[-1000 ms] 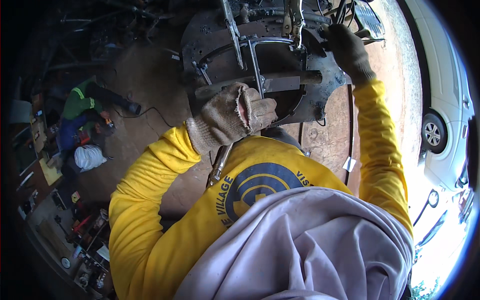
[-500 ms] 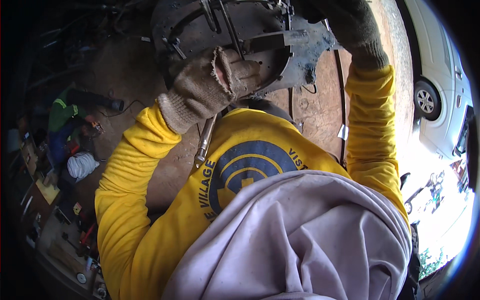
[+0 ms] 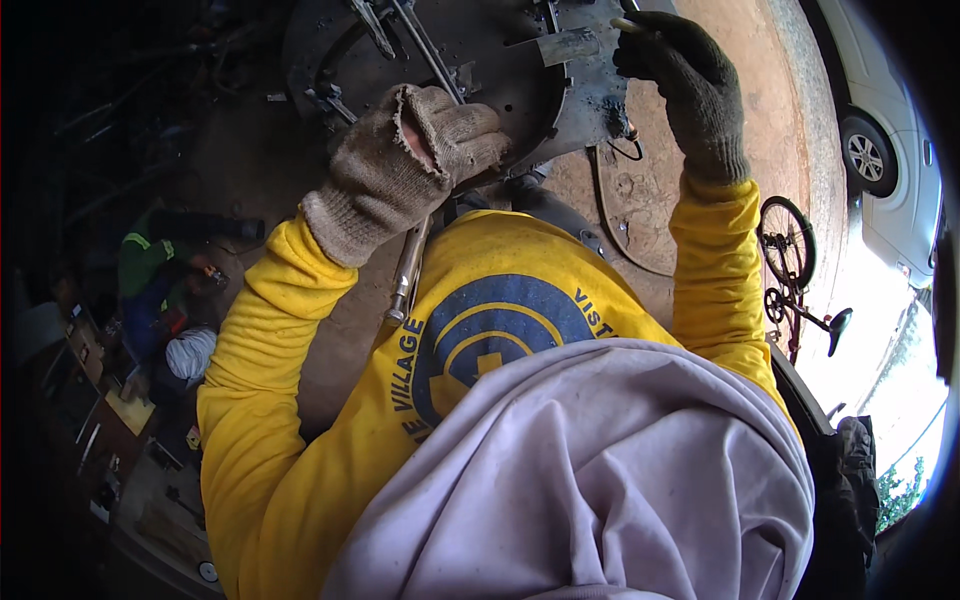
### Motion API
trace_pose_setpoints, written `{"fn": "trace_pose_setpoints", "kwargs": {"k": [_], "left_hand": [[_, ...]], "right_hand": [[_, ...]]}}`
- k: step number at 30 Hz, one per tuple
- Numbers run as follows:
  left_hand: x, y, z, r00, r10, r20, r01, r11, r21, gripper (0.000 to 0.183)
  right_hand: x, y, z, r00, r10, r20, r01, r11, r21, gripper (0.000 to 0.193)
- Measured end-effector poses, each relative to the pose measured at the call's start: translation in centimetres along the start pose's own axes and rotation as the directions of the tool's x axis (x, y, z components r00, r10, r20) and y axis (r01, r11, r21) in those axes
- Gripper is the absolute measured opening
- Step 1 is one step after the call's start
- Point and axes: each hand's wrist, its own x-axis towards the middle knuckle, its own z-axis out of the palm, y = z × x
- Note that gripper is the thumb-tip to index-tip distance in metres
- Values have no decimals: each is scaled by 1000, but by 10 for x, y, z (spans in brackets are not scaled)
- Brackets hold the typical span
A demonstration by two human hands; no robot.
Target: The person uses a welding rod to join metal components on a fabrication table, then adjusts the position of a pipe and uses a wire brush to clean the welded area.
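My left hand (image 3: 410,150), in a frayed brown knit glove with a hole at its back, is closed at the near edge of a dark metal plate (image 3: 590,110). A round metal bar (image 3: 407,272) with a shiny end sticks out below its palm; the finger side of the grip is hidden. On the right, my right hand (image 3: 690,85), in a dark knit glove, pinches a thin pale stick (image 3: 627,25) above the plate's right edge. A flat metal piece (image 3: 569,47) lies on the plate between the hands, beside long metal rods (image 3: 425,45).
A cable (image 3: 603,210) hangs from the plate to the brown floor (image 3: 640,205). At the right stand a bicycle (image 3: 790,255) and a white vehicle (image 3: 890,170). Another person (image 3: 145,265) in green crouches at the left, near a cluttered bench (image 3: 115,410).
My right hand has come lower and a little left, showing the pale stick more clearly. My left hand stays closed near the plate. The view has shifted, bringing the bicycle into sight.
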Motion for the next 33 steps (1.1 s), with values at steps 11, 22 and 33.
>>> {"fn": "trace_pose_setpoints", "kwargs": {"k": [11, 22, 33], "left_hand": [[-4, 5, 8, 994, -59, -90, 60, 998, 14, 28], [-12, 4, 14, 972, -234, 26, 231, 924, -304, 34], [-5, 8, 1, 955, -243, 170, 274, 943, -190, 43]], "right_hand": [[74, -71, 74, 595, -531, 604, 804, 404, -437, 24], [111, -73, 105, 352, -501, 791, 936, 182, -301, 21], [111, -70, 114, 399, -489, 776, 917, 208, -341, 19]]}}
